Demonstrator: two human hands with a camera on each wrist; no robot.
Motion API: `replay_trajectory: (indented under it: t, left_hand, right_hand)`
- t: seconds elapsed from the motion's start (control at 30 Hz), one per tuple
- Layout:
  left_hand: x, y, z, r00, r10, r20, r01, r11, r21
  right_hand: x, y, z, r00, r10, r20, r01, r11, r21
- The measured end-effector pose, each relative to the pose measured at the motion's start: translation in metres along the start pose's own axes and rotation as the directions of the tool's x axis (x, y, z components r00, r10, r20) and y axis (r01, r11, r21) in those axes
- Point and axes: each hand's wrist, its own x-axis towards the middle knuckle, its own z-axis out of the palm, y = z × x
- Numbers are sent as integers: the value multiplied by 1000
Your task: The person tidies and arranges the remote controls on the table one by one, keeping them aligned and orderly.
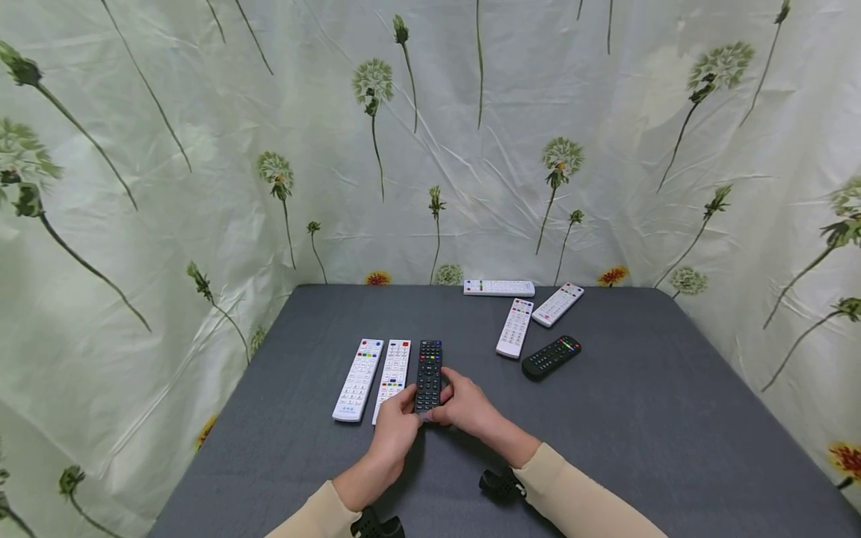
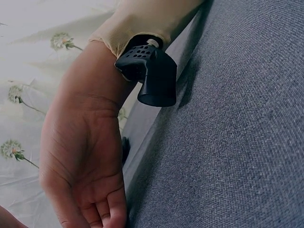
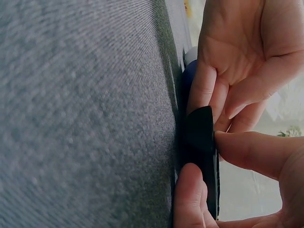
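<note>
A slim black remote control (image 1: 429,373) lies on the grey table in front of me, its far end pointing away. My right hand (image 1: 467,407) grips its right side and near end, the thumb on top and a finger low along the edge in the right wrist view. From the left, my left hand (image 1: 395,426) holds the same remote by its near end; its exact finger contact is partly hidden. Just left of it lies a white remote (image 1: 394,370), partly covered by the left hand, and beside that another white remote (image 1: 358,379), roughly parallel.
Farther back on the right are a rounded black remote (image 1: 551,357), a white remote (image 1: 514,327), a second white one (image 1: 558,304) at a slant, and a third (image 1: 499,288) lying crosswise at the table's (image 1: 646,418) back edge. Flower-printed cloth (image 1: 430,149) hangs behind.
</note>
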Motion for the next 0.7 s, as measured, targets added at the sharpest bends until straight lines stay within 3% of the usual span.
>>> replay_trajectory:
  t: [0.2,0.7]
  left_hand:
    - [-5,2,3,1000,31,-5,-31,999,-12]
    - [-5,5,4,1000,15,-20,-16,999,-28]
  right_hand:
    - [1,1,2,1000,-1,1,1,1000,-9]
    - [-1,3,2,1000,-19,5,19,998,-57]
